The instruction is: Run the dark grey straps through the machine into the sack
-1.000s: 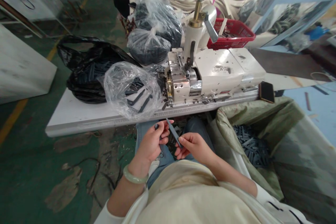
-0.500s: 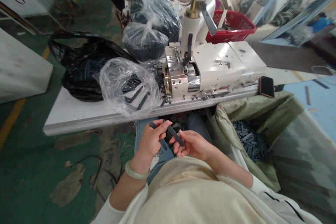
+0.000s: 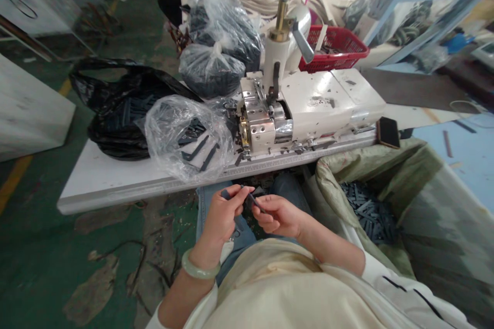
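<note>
Over my lap, below the table's front edge, my left hand (image 3: pixel 224 213) and my right hand (image 3: pixel 278 214) are both pinched on a thin dark strip (image 3: pixel 256 202) stretched between them. A pale green bangle sits on my left wrist. Just above stands a white sewing machine (image 3: pixel 309 103) on the white table (image 3: pixel 111 177). A clear plastic bag (image 3: pixel 185 133) with a few dark strips lies to the machine's left.
A black bag (image 3: pixel 116 108) and two tied clear bags (image 3: pixel 216 67) of dark pieces sit further back. A red basket (image 3: pixel 335 46) and a phone (image 3: pixel 387 132) are on the right. An olive sack (image 3: pixel 386 200) of dark strips stands by my right knee. Other people work behind.
Both hands have drawn closer together on the strip, which now lies lower and flatter between them. The view has shifted slightly.
</note>
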`<state>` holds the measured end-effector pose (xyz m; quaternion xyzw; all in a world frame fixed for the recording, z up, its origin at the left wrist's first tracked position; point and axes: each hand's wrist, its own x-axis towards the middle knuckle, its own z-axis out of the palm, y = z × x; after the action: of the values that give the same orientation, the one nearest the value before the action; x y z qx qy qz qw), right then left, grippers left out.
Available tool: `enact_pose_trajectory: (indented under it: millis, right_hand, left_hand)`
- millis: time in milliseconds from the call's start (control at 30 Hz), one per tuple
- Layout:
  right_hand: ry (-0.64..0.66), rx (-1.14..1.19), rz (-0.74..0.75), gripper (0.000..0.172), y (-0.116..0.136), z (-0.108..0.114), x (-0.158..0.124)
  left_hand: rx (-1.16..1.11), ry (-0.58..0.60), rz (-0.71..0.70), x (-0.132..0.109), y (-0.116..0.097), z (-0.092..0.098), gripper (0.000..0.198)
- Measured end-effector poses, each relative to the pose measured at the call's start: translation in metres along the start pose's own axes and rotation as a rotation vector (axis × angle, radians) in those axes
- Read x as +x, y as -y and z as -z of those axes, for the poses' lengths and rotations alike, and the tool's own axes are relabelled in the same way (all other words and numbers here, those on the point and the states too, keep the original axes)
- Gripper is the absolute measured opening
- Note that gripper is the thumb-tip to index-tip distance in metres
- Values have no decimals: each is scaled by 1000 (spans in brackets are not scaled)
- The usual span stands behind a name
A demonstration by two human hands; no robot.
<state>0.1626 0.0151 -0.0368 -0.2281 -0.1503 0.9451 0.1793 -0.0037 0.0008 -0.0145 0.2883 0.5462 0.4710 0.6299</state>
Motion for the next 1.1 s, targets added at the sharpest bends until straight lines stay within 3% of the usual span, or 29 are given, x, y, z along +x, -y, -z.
enact_pose_trajectory:
  millis: [200, 300, 400, 600, 900, 1000, 1100]
  right_hand:
    - [-425, -620, 617, 32, 80, -5, 16]
    - [-543, -656, 727, 31, 119, -4, 24]
    - [-609, -588, 755, 29, 139, -4, 31]
    - [-630, -468, 764, 22, 148, -5, 35]
    - [-700, -404, 836, 28, 152, -1, 32]
    - [-827, -494, 960, 32, 148, 5, 18]
    - [-1150, -670, 1133, 38, 133, 30, -25]
  left_hand:
    - [-85, -34, 32, 6, -4, 17, 45]
    - [-100, -51, 52, 8, -3, 23, 42]
    - [-111, -62, 69, 8, -2, 28, 41]
    - [-104, -91, 89, 8, -2, 30, 43]
    - [-114, -103, 94, 9, -3, 28, 42]
    - [-204, -70, 108, 8, -5, 27, 40]
    - [-471, 37, 170, 5, -11, 24, 47]
